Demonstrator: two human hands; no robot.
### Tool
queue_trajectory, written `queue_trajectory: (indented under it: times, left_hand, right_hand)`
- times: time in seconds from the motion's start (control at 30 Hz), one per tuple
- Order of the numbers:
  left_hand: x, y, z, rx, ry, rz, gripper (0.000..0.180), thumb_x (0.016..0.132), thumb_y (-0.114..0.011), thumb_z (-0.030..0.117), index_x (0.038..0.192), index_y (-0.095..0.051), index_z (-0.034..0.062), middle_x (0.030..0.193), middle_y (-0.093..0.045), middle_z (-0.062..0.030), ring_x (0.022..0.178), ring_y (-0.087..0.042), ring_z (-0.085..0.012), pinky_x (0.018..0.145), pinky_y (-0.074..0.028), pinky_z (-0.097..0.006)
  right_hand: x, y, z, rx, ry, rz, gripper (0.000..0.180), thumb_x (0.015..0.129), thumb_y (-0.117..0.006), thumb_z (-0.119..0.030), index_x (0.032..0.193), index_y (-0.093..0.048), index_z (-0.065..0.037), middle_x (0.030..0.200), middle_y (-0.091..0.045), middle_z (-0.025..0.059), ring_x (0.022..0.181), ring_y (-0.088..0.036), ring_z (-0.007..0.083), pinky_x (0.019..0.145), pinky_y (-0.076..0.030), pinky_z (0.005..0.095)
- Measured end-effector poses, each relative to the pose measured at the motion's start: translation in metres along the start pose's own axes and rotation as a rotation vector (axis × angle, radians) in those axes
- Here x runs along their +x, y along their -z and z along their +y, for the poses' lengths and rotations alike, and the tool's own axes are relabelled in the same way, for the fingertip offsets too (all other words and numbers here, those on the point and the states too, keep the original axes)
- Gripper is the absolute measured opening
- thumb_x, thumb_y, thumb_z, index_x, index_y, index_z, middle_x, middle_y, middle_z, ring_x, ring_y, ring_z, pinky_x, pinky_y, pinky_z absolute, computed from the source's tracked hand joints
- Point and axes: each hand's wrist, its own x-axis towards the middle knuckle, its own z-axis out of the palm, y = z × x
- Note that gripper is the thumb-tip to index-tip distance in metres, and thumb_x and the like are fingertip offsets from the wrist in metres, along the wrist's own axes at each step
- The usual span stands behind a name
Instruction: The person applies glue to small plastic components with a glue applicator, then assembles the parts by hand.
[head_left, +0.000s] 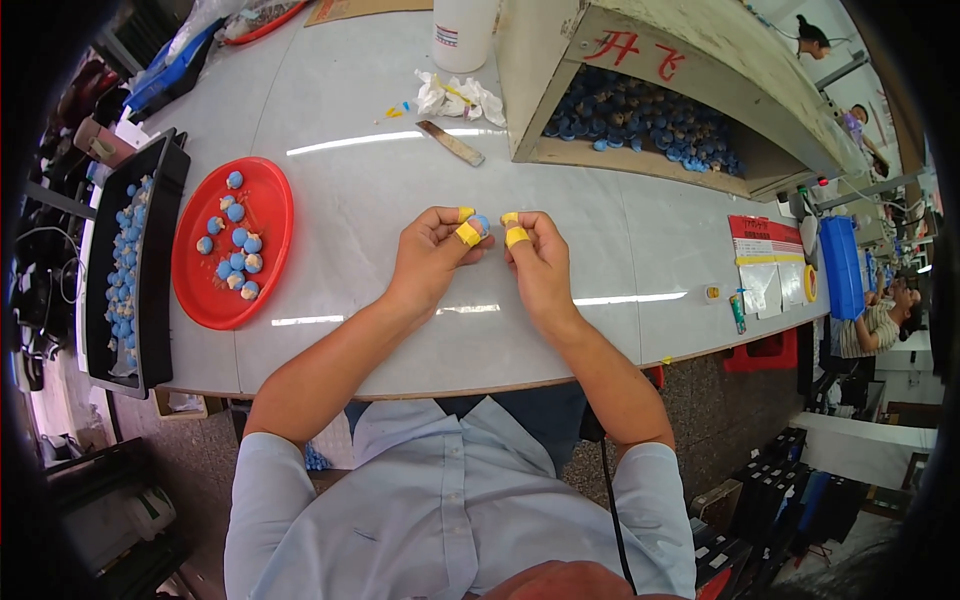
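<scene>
My left hand [432, 252] and my right hand [535, 255] meet over the white table [380, 200], fingertips almost touching. Yellow tape wraps the thumb and a finger of each hand. A small blue round piece [482, 224] is pinched in my left fingertips, with my right fingertips just beside it. Whether the right hand also grips it I cannot tell.
A red round plate [270, 215] with several blue-and-tan pieces lies at the left, beside a black tray [160, 250] of more. A cardboard box [560, 70] full of blue pieces stands behind, with a white bottle [463, 32], crumpled paper [458, 98] and a flat metal strip [450, 143]. A blue bin [842, 265] sits right.
</scene>
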Motion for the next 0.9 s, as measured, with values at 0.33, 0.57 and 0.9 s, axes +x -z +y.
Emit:
queue_trajectory:
  times: [0.33, 0.57, 0.9]
  left_hand:
    - [0.006, 0.008, 0.004, 0.016, -0.069, -0.130, 0.024, 0.094, -0.062, 0.012, 0.112, -0.056, -0.0025, 0.108, -0.064, -0.0112, 0.100, -0.063, -0.0168, 0.087, -0.055, -0.031]
    - [0.006, 0.014, 0.009, 0.220, -0.091, -0.213, 0.026, 0.092, -0.062, 0.004, 0.112, -0.057, -0.0114, 0.102, -0.066, -0.0139, 0.089, -0.067, -0.0141, 0.077, -0.057, -0.024]
    - [0.009, 0.017, -0.003, 0.253, -0.105, -0.214, 0.016, 0.088, -0.064, 0.000, 0.098, -0.060, -0.0103, 0.091, -0.067, -0.0101, 0.084, -0.067, -0.0115, 0.073, -0.054, -0.021]
  right_hand:
    - [0.004, 0.012, -0.017, 0.067, -0.110, -0.199, 0.016, 0.095, -0.056, -0.008, 0.109, -0.055, -0.001, 0.083, -0.059, 0.0023, 0.060, -0.050, 0.0049, 0.052, -0.039, 0.0194]
    - [0.003, 0.017, -0.018, -0.049, -0.097, -0.261, 0.015, 0.093, -0.056, -0.004, 0.108, -0.056, -0.001, 0.088, -0.061, 0.0028, 0.064, -0.052, 0.0048, 0.055, -0.042, 0.0192]
    - [0.007, 0.019, -0.013, -0.092, -0.040, -0.326, 0.009, 0.093, -0.053, 0.004, 0.101, -0.053, 0.001, 0.095, -0.061, 0.0056, 0.080, -0.058, 0.0073, 0.073, -0.048, 0.0206]
